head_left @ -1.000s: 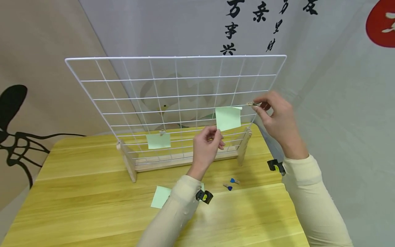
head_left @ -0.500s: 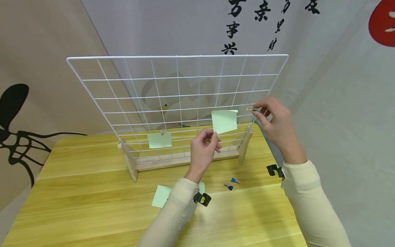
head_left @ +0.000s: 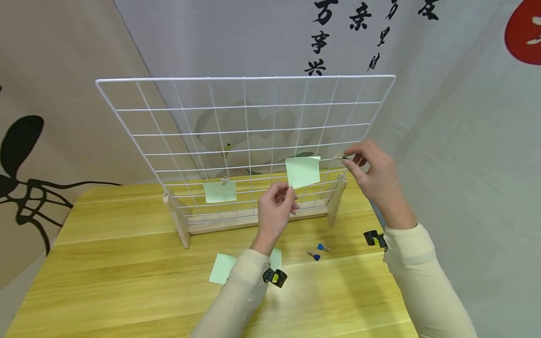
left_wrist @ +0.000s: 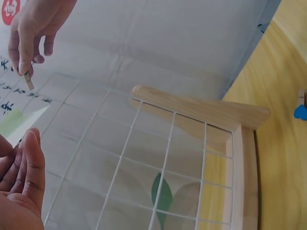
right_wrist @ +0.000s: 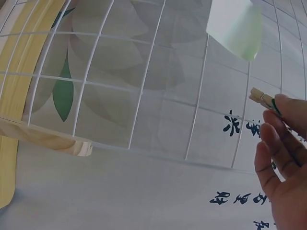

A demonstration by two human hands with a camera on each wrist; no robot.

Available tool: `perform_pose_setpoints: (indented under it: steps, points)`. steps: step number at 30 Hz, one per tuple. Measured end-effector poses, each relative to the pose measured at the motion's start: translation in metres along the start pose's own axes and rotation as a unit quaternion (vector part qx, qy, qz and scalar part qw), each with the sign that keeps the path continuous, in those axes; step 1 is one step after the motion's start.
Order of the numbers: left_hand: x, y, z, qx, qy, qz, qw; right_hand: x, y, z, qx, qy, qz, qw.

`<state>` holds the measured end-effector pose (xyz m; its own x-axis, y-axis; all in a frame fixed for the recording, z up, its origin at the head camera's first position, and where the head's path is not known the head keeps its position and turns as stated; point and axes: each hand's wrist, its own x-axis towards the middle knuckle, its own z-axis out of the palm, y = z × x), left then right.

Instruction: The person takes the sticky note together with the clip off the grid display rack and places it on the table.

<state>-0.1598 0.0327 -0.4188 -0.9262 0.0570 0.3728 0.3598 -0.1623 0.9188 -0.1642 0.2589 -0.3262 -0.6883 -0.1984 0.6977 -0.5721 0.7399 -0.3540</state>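
Observation:
My left hand [head_left: 275, 210] pinches the lower edge of a pale green paper note [head_left: 302, 172], held up in front of a white wire grid [head_left: 249, 107]. The note's top edge curls a little. To its right, my right hand [head_left: 376, 180] pinches a small wooden clothespin [right_wrist: 262, 97] between thumb and fingertips. The clothespin's tip points toward the note and is apart from it. Another green note [head_left: 220, 192] hangs lower on the grid, under a small clip [head_left: 225, 180].
On the wooden table [head_left: 127, 281] lie two small clothespins with blue hearts, one [head_left: 313, 255] just in front of the other [head_left: 323, 247]. Green notes [head_left: 222, 268] [head_left: 275, 259] lie partly behind my left forearm. Wooden feet [head_left: 177, 220] carry the grid. A printed cloth [head_left: 456, 141] hangs behind.
Both hands have moved down and slightly left in the head view, carrying the note and the clothespin along. Each grip stays the same.

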Motion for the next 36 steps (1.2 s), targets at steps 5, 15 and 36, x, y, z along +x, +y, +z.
perform_pose_setpoints:
  steps: [5, 15, 36]
  points:
    - [-0.004, -0.005, -0.005, 0.008, 0.014, 0.0, 0.9999, -0.003, 0.001, 0.004, 0.006, 0.004, -0.005, 1.0]
    - [-0.011, 0.011, -0.012, 0.005, 0.015, -0.008, 0.9998, -0.007, 0.001, 0.008, 0.016, 0.005, -0.003, 0.9999]
    - [-0.023, -0.003, -0.029, 0.012, 0.016, -0.018, 0.9996, -0.019, 0.0, 0.021, 0.03, -0.011, 0.008, 0.9995]
